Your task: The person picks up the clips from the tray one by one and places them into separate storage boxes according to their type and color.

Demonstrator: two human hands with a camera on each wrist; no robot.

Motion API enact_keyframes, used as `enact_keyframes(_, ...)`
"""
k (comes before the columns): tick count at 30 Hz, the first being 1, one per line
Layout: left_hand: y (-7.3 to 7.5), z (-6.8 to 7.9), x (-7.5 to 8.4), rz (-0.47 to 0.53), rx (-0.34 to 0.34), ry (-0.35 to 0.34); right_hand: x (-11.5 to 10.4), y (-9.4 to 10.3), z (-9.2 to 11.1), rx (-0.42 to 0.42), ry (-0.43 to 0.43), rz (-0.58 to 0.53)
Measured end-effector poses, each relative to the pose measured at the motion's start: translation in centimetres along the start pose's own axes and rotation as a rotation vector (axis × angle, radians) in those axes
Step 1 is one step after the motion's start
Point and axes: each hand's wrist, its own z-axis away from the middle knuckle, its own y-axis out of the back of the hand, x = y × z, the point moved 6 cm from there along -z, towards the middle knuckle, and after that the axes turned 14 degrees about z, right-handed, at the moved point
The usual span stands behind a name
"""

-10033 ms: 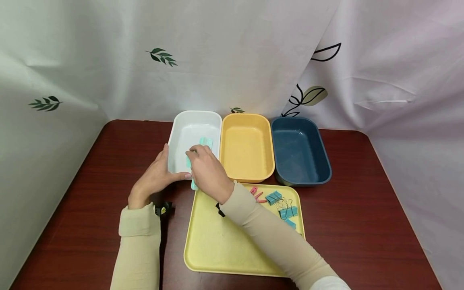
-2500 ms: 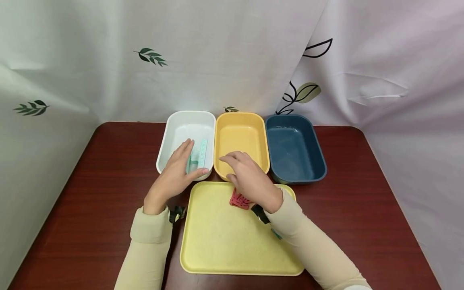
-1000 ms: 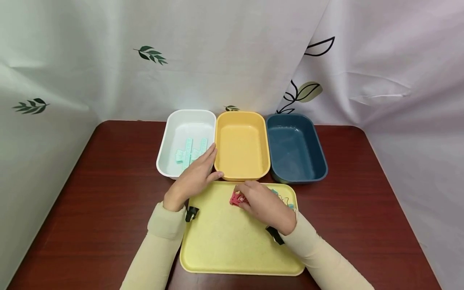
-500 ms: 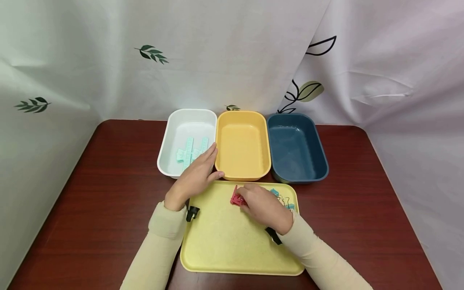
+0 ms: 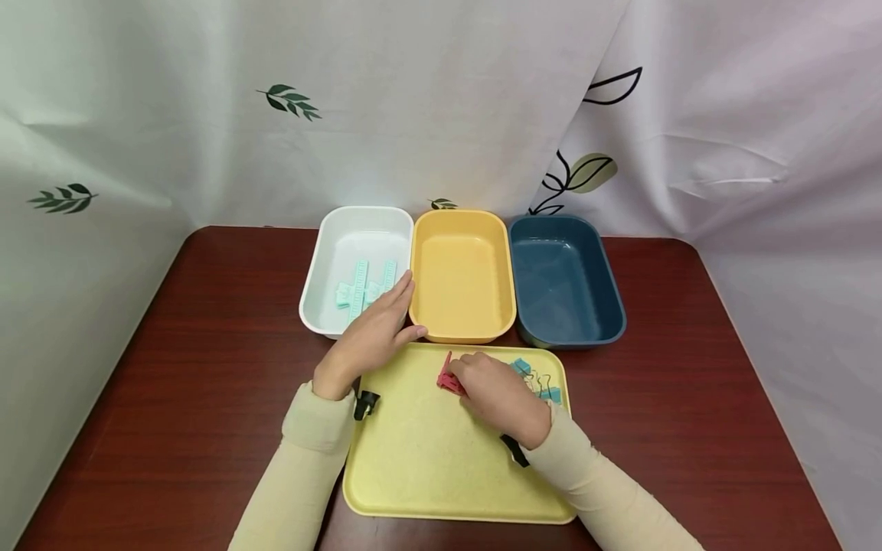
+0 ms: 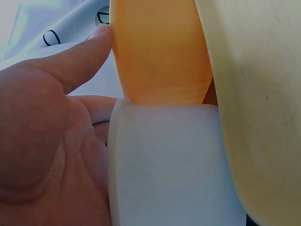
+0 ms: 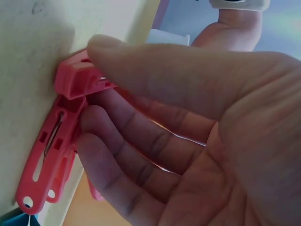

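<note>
My right hand [image 5: 499,394] is over the upper part of the yellow tray [image 5: 413,467], its thumb and fingers pinching a pink clothespin [image 7: 75,77]. Against it lies another pink clothespin [image 7: 44,155], seen in the right wrist view; my fingers partly hide the group. My left hand [image 5: 372,337] rests with straight fingers across the near right corner of the white bin [image 5: 308,295], its thumb reaching the rim of the yellow bin [image 5: 463,339]. Inside the white bin lie two mint ruler-shaped clips [image 5: 357,289], one partly behind that hand.
Blue binder clips [image 5: 521,367] with wire handles lie at the tray's right, partly behind my right hand. A dark blue bin [image 5: 613,306] stands right of the yellow one. All three bins form a row behind the tray on a reddish-brown table [image 5: 689,398]. Patterned cloth hangs behind.
Ten seconds ago my right hand was at the white bin with a mint clip; now it is among the clothespins on the tray. My left hand has moved right along the bin rims.
</note>
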Motion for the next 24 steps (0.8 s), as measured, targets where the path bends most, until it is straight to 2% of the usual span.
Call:
enact_keyframes(17, 0.02, -0.10, 0.00, 0.001, -0.003, -0.002, -0.35, -0.14, 0.16, -0.035, 0.051, 0.064)
enact_keyframes(24, -0.01, -0.05, 0.04, -0.007, -0.006, 0.006, -0.25, 0.31, 0.26, -0.032, 0.029, 0.036)
